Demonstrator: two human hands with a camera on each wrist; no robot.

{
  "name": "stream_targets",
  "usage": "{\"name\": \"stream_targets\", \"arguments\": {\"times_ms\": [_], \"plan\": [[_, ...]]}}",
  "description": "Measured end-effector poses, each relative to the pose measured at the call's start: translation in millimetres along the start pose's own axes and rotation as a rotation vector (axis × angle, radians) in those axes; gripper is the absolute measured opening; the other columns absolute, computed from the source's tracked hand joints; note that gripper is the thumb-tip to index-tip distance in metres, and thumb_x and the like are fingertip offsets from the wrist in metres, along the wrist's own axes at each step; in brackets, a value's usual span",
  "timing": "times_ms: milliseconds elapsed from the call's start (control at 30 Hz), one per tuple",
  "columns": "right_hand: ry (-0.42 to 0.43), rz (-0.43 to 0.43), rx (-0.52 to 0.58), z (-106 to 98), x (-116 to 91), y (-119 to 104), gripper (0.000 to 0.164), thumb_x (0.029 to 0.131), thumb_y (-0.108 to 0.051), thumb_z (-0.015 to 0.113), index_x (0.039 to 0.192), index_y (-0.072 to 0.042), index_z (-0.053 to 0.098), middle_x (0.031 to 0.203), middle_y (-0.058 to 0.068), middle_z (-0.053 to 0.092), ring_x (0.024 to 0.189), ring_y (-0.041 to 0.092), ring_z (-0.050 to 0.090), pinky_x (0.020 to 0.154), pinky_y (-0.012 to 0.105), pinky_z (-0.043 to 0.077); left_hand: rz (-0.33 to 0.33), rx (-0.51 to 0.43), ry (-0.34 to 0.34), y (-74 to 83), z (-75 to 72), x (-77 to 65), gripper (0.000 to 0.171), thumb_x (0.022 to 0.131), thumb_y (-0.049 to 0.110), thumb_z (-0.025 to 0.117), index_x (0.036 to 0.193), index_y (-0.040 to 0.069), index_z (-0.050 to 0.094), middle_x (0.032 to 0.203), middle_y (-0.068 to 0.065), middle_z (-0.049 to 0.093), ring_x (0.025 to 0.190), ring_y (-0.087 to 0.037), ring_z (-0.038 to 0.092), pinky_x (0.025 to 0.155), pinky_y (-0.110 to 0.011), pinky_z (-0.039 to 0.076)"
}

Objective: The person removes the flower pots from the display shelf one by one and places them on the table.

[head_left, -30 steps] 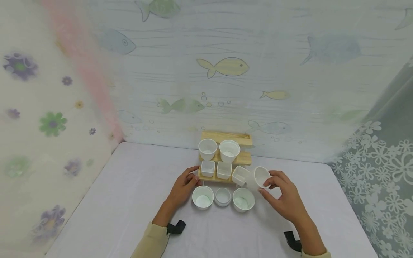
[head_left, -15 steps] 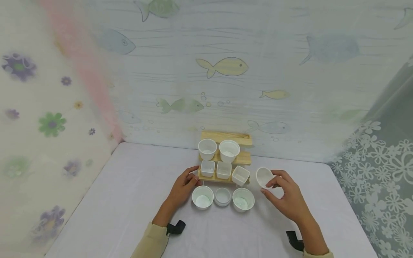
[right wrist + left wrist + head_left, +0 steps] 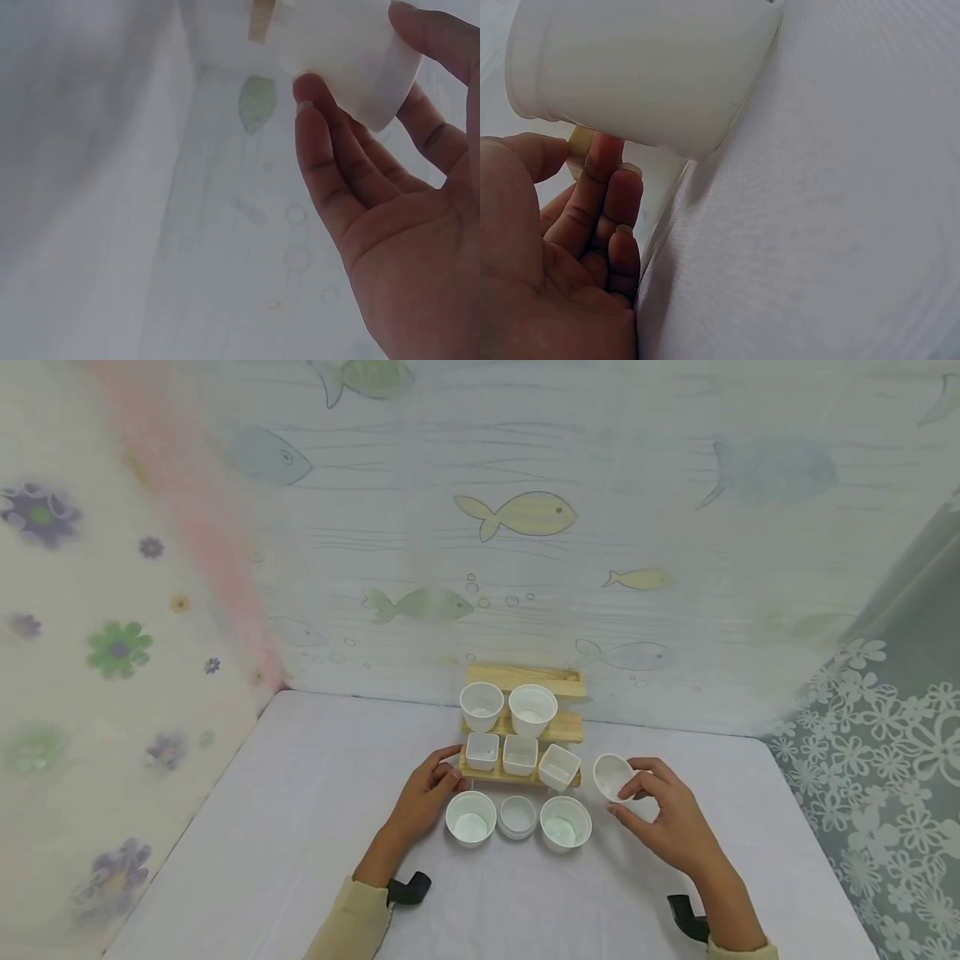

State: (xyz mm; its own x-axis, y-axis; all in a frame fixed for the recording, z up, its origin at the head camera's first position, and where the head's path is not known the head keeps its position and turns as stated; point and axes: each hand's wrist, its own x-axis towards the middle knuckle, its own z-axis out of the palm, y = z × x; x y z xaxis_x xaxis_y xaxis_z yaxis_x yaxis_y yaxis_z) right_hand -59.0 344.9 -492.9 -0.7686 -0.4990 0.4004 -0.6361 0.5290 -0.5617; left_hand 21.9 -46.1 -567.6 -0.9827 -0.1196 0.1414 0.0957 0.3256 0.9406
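In the head view, my left hand [image 3: 427,797] holds the left end of a stepped wooden stand [image 3: 525,680] at its lowest step. The left wrist view shows the thumb and index finger on its wooden end [image 3: 578,150], behind a large white cup [image 3: 645,75]. To the right of the stand, my right hand [image 3: 663,814] pinches a round white cup [image 3: 611,777] in the air, its opening tilted. In the right wrist view, thumb and fingers grip this cup [image 3: 349,64] from both sides. A square white cup [image 3: 559,767] leans at the lowest step's right end.
Two more square cups [image 3: 482,751] stand on the lowest step, and two round cups [image 3: 532,710] on the middle one. Before the stand, two round tubs [image 3: 471,819] flank a small low cup [image 3: 517,817] on the white-covered table [image 3: 300,793]. A patterned curtain wall [image 3: 517,585] rises behind.
My right hand has shifted slightly right with the round cup, widening the gap from the leaning square cup. My left hand stays at the stand.
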Motion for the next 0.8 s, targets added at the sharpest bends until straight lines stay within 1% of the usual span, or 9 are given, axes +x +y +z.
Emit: {"name": "stream_targets", "arguments": {"times_ms": [133,400,700,800], "plan": [[-0.028,0.007,0.008,2.1,-0.3,1.9,0.032,0.078,-0.009,0.094,0.090,-0.022,0.068,0.131,0.005,0.065,0.093,0.012,0.067,0.081,0.041,0.062,-0.002,0.006,-0.002,1.0,0.0,-0.2,0.042,0.112,0.023,0.057,0.154,0.023,0.053,0.092,0.000,0.074,0.091,-0.017,0.069,0.092,-0.029,0.051],[-0.062,0.001,0.010,4.1,-1.7,6.6,0.035,0.077,-0.007,0.095,0.086,-0.024,0.066,0.126,0.006,0.067,0.098,0.018,0.069,0.082,0.034,0.061,0.003,0.006,-0.001,0.7,0.5,-0.1,0.043,0.111,0.023,0.058,0.154,0.023,0.053,0.092,0.001,0.074,0.090,-0.016,0.069,0.092,-0.028,0.051],[-0.100,0.019,0.009,1.2,-1.4,9.0,0.034,0.078,-0.007,0.094,0.085,-0.023,0.065,0.127,0.009,0.067,0.101,0.022,0.069,0.084,0.040,0.062,0.003,0.000,0.000,1.7,0.1,-0.2,0.042,0.111,0.021,0.058,0.153,0.023,0.053,0.092,0.000,0.075,0.091,-0.017,0.070,0.093,-0.028,0.051],[-0.114,0.029,0.016,-0.8,-1.7,8.9,0.034,0.078,-0.007,0.094,0.084,-0.023,0.065,0.127,0.010,0.067,0.101,0.024,0.069,0.084,0.039,0.061,-0.001,0.003,0.002,1.6,-0.2,-0.5,0.043,0.111,0.020,0.058,0.154,0.022,0.053,0.092,0.000,0.075,0.091,-0.017,0.070,0.093,-0.029,0.051]]}}
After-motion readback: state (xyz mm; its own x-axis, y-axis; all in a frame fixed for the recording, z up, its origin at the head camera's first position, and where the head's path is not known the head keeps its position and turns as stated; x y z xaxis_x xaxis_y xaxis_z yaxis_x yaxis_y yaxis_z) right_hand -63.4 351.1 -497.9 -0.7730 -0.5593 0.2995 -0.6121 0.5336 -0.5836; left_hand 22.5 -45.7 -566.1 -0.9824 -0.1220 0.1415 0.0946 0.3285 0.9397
